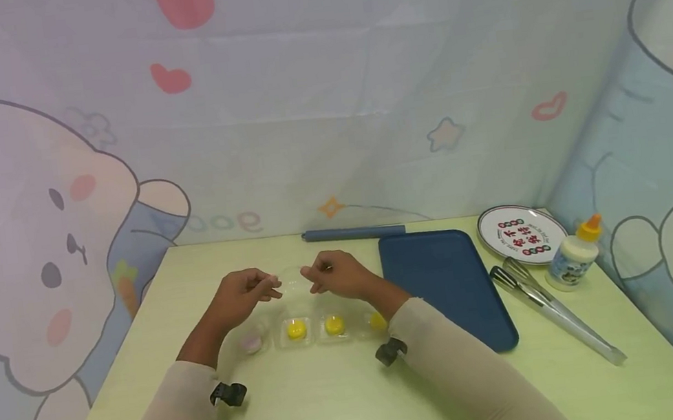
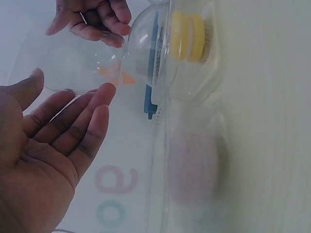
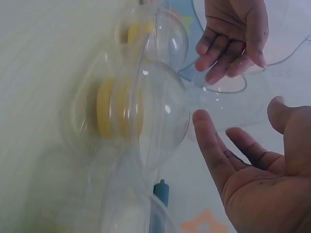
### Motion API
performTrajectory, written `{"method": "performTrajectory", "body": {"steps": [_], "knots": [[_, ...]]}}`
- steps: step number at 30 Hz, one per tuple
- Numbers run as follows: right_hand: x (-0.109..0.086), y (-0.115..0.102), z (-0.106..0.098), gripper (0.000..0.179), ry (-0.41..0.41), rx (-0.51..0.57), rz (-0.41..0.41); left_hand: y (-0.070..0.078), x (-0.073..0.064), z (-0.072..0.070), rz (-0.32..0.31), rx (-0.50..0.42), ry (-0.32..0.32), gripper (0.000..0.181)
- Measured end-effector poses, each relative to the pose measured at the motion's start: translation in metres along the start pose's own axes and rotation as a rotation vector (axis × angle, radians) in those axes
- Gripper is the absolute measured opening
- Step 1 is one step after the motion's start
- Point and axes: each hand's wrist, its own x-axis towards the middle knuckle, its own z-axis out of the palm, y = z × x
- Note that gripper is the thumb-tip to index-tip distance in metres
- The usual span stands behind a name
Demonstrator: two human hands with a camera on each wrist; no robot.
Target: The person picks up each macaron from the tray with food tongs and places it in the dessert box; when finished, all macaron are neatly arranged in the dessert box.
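Observation:
Both hands hold a clear plastic container (image 1: 294, 285) above the table, one at each side. My left hand (image 1: 250, 290) has its thumb and fingertips at the container's left edge. At the opposite edge are the fingertips of my right hand (image 1: 336, 274). Below, in a row, sit several clear domed boxes. Two yellow macarons (image 1: 296, 329) lie in the middle boxes, and a third yellow macaron (image 1: 378, 322) is partly behind the right forearm. A pale purple macaron (image 1: 252, 344) fills the leftmost box, near the left wrist.
Right of the hands lies a dark blue tray (image 1: 438, 281), with a blue rod (image 1: 354, 233) along the table's back edge. Farther right are a white plate (image 1: 523, 234) with red lettering, metal tongs (image 1: 563, 316) and a white bottle (image 1: 573, 259) with an orange cap. A printed curtain hangs behind.

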Motion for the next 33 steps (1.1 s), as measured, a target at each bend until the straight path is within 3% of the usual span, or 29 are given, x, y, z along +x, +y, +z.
{"method": "performTrajectory", "body": {"steps": [8, 14, 19, 25, 33], "knots": [[-0.001, -0.010, 0.016, 0.035, -0.020, -0.076, -0.015, -0.005, -0.021, -0.014, -0.003, 0.006, -0.008, 0.032], [0.002, -0.017, 0.038, 0.052, -0.043, 0.003, -0.040, -0.013, -0.037, -0.026, -0.029, -0.028, -0.050, 0.049], [0.004, -0.021, 0.059, 0.060, -0.044, -0.092, -0.056, -0.025, -0.053, -0.034, -0.028, 0.013, -0.070, 0.055], [0.003, -0.028, 0.079, 0.061, -0.027, -0.158, -0.028, -0.030, -0.073, -0.039, -0.016, 0.100, -0.019, 0.057], [0.002, -0.033, 0.095, 0.060, -0.033, -0.253, -0.045, -0.035, -0.090, -0.035, -0.010, 0.171, 0.069, 0.057]]}}
